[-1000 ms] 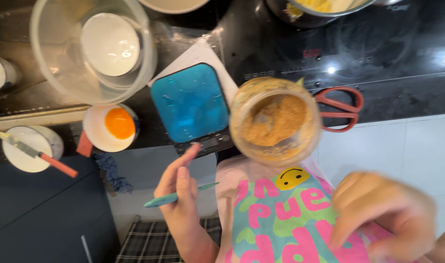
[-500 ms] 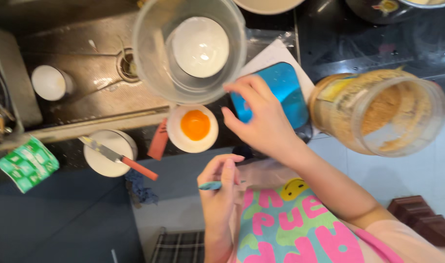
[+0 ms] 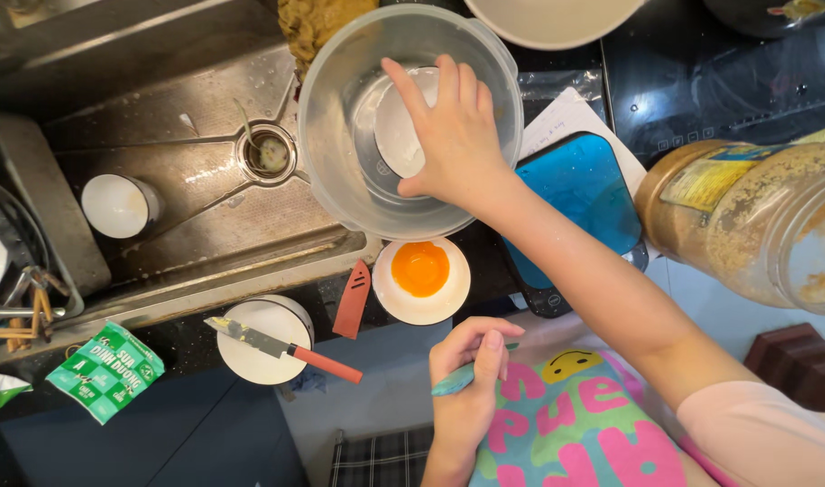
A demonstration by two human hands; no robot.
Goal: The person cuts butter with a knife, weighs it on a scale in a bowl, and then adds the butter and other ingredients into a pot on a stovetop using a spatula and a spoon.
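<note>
White small bowl (image 3: pixel 396 135) inside clear plastic mixing bowl (image 3: pixel 367 126), upper centre of frame, over edge of steel sink (image 3: pixel 160 180). Right hand (image 3: pixel 453 135) reaching in from lower right, fingers closed around rim of white bowl, grasping it. Left hand (image 3: pixel 471 383) at bottom centre, clenched on teal-handled utensil (image 3: pixel 457 379), close to colourful apron (image 3: pixel 575 424). Just below mixing bowl, small white dish with egg yolk (image 3: pixel 421 280); red knife sheath (image 3: pixel 353 299) beside it on the left. Further left, white cup with red-handled knife (image 3: pixel 281 347) lying across top. Blue kitchen scale (image 3: pixel 579 203) right of centre, partly under forearm. Large jar of brown crumbs (image 3: pixel 755 221) at right edge, tilted. Green packet (image 3: pixel 106 370) at lower left.
</note>
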